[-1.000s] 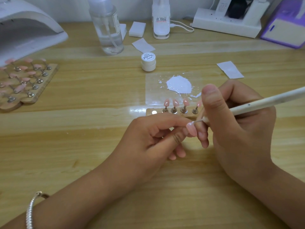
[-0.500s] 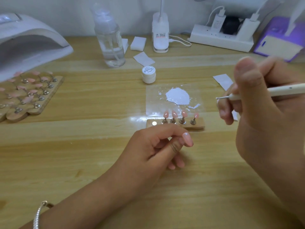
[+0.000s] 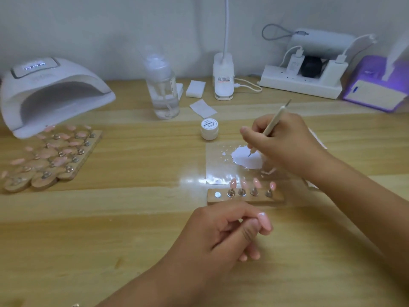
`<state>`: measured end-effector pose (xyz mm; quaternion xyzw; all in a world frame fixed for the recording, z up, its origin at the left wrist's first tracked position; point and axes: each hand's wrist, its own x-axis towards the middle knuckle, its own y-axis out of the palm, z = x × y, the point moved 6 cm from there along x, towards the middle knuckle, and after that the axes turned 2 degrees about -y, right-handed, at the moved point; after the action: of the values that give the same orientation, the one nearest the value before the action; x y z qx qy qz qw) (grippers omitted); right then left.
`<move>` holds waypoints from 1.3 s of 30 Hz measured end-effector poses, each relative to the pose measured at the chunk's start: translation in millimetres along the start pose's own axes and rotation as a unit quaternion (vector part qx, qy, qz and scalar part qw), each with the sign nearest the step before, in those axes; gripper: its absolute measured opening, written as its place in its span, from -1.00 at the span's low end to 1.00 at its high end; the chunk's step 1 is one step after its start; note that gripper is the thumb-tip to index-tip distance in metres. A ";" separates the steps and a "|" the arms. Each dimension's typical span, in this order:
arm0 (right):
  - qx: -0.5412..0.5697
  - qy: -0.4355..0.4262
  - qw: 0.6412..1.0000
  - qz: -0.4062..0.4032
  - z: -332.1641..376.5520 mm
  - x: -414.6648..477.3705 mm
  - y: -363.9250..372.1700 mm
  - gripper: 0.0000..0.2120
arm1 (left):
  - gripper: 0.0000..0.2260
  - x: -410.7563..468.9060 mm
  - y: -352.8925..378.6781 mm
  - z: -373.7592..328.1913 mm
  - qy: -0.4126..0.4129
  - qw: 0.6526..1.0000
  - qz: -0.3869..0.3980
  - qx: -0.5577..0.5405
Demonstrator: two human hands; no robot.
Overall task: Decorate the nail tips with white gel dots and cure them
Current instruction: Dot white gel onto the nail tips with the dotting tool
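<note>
I start from the wooden table [image 3: 110, 218] and the white curing lamp [image 3: 51, 94] at far left. Its top display is lit, but I cannot read the digits. In front of it lies a wide wooden board [image 3: 51, 156] crowded with pink tips.

My right hand [image 3: 285, 142] pinches a dotting tool [image 3: 273, 122] like a pen, with its point down in the white gel [image 3: 245, 158] spread on a clear palette sheet [image 3: 219, 165]. My left hand [image 3: 221, 231] waits nearer me, thumb and forefinger pinching one pink nail tip [image 3: 264, 221]. The tip seems to carry a white dot near one end.

I judge this to be the reloading step, picking up gel for another dot. The next move calls for lifting only a small bead, carrying it to the held tip and touching down lightly.

The small wooden holder [image 3: 245, 198] between my hands bears four pink tips, and its leftmost socket is vacant. Just beyond the sheet, the little white pot [image 3: 209, 129] has cursive script on its lid. It may read "Painted", but I am unsure.
</note>
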<state>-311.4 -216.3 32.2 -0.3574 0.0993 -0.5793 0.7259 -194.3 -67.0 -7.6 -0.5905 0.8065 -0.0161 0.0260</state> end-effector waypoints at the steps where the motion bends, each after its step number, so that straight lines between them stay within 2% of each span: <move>1: -0.010 0.000 1.000 0.000 -1.7 3.1 2.5 -0.61 | -0.84 0.0 0.0 -0.4 -0.001 1.000 0.002 -0.002; 6: -0.033 0.008 0.999 0.003 -9.4 13.1 7.7 -0.62 | -0.84 1.3 -0.2 -1.5 -0.004 1.000 -0.001 0.000; 15: -0.011 -0.019 0.999 -0.024 -7.0 7.0 2.4 -0.62 | -0.86 0.7 -0.5 -0.5 0.006 1.000 -0.002 -0.017; 20: 0.119 -0.033 0.986 -0.109 12.0 -14.9 -27.7 -0.60 | -0.89 1.3 -2.3 0.1 0.011 0.999 -0.009 -0.034; 23: 0.170 -0.055 0.978 -0.106 30.2 -41.6 -34.7 -0.62 | -0.89 2.0 -4.1 1.8 0.005 0.999 -0.011 -0.039; 27: 0.257 -0.033 0.962 -0.088 43.1 -78.6 -28.5 -0.59 | -0.87 2.5 -5.0 2.1 0.003 0.999 -0.012 -0.033; 32: 0.297 -0.023 0.952 -0.063 47.9 -101.4 -15.5 -0.58 | -0.87 4.0 -5.0 0.3 0.003 0.999 -0.018 -0.036; 35: 0.304 -0.031 0.949 -0.075 45.7 -105.2 -11.5 -0.65 | -0.85 4.6 -5.6 0.6 0.001 0.999 -0.020 -0.038; 39: 0.328 -0.046 0.939 -0.091 44.2 -107.4 -6.6 -0.60 | -0.85 5.0 -5.0 -0.1 0.003 0.999 -0.014 -0.046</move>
<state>-325.0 -101.0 39.5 -0.1335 -0.1629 -0.6262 0.7507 -191.0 -73.3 -7.4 -0.6024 0.7979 0.0192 -0.0038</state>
